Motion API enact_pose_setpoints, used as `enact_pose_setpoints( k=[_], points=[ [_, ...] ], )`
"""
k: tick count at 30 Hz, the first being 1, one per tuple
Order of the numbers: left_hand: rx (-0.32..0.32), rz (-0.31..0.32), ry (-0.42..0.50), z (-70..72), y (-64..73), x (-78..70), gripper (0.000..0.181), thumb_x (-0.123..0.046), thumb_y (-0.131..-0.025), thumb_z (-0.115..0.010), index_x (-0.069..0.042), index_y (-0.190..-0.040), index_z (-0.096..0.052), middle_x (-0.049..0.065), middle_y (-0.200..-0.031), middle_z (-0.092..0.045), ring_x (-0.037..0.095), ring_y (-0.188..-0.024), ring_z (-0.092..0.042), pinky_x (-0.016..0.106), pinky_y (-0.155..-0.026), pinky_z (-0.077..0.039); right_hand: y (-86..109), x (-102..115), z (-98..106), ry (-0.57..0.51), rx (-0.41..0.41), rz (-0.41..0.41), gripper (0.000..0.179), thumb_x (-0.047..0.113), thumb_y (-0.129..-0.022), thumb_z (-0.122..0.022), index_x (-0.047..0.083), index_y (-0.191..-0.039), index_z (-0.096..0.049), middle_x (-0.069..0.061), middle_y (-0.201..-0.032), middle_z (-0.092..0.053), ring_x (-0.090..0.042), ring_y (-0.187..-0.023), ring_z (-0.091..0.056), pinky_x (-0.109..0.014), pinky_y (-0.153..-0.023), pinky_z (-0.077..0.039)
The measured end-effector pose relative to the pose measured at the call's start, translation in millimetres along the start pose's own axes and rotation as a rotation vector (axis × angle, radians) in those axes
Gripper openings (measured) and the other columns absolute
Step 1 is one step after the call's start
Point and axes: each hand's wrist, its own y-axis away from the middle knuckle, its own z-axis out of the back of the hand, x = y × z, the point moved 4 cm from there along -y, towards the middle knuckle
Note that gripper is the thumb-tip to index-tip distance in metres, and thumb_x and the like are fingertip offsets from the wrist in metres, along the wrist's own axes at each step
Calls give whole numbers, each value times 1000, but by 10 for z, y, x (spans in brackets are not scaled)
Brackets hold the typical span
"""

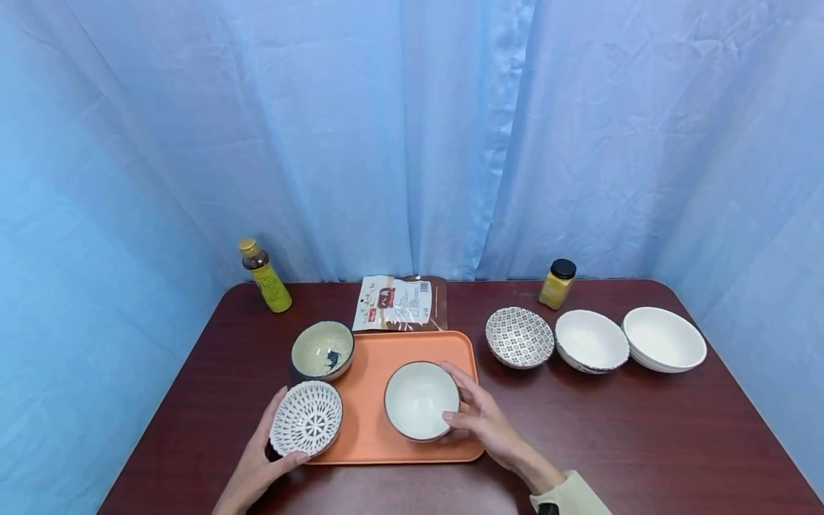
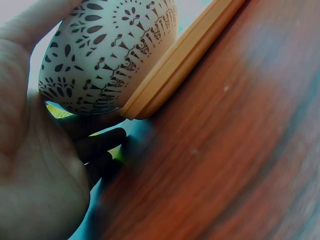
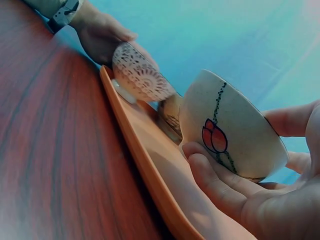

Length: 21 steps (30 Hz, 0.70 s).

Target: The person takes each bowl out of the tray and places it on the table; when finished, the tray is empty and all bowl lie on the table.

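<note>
My left hand (image 1: pixel 257 458) grips a bowl with a black-and-white leaf pattern (image 1: pixel 306 418) by its left side, thumb at the near rim. In the left wrist view this patterned bowl (image 2: pixel 107 57) overlaps the edge of the orange tray (image 1: pixel 412 458). Over the tray's right half, my right hand (image 1: pixel 483 415) holds a pale bowl with a dark rim (image 1: pixel 421 400) from its right side. A red tulip (image 3: pixel 215 136) decorates the outside of this bowl, and fingers (image 3: pixel 215 187) curl under it. Behind the patterned bowl sits a beige bowl with a blue motif (image 1: pixel 322 349).
A food pouch (image 1: pixel 399 304) lies behind the tray. A green-labelled bottle (image 1: pixel 267 279) stands back left, a black-lidded yellow jar (image 1: pixel 557 283) back right. Along the right are a grey-patterned bowl (image 1: pixel 519 337), a white bowl (image 1: pixel 591 340) and stacked white bowls (image 1: pixel 664 337). Blue curtains (image 1: pixel 360 143) surround the table (image 1: pixel 611 436).
</note>
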Motion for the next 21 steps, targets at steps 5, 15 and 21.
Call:
enact_pose_setpoints(
  k=[5, 15, 21],
  points=[
    [-1, 11, 0, 0, -4, 1, 111, -23, -78, -83, -24, -163, -12, 12, -169, -17, 34, -148, -23, 66, -114, -24, 141, 103, 149, 11, -21, 12, 82, 1, -95, -57, 1, -160, -6, -38, -159, -12, -11, -113, -63, -43, -79, -61],
    [-12, 8, 23, -19, -13, -8, 112, -22, -75, -84, -22, -162, -14, 12, -169, -18, 36, -148, -23, 67, -116, -20, 417, 195, 416, 35, -60, 38, 78, -2, -97, -54, 4, -160, -8, -1, -152, -44, -16, -111, -68, -45, -81, -60],
    [-13, 26, 17, -15, -15, 0, 113, -24, -75, -85, -20, -162, -13, 13, -169, -17, 37, -150, -21, 69, -116, -18, 571, 226, 564, 16, -34, 99, 75, -6, -98, -48, 5, -161, -8, 18, -144, -51, -16, -110, -69, -43, -78, -61]
  ],
)
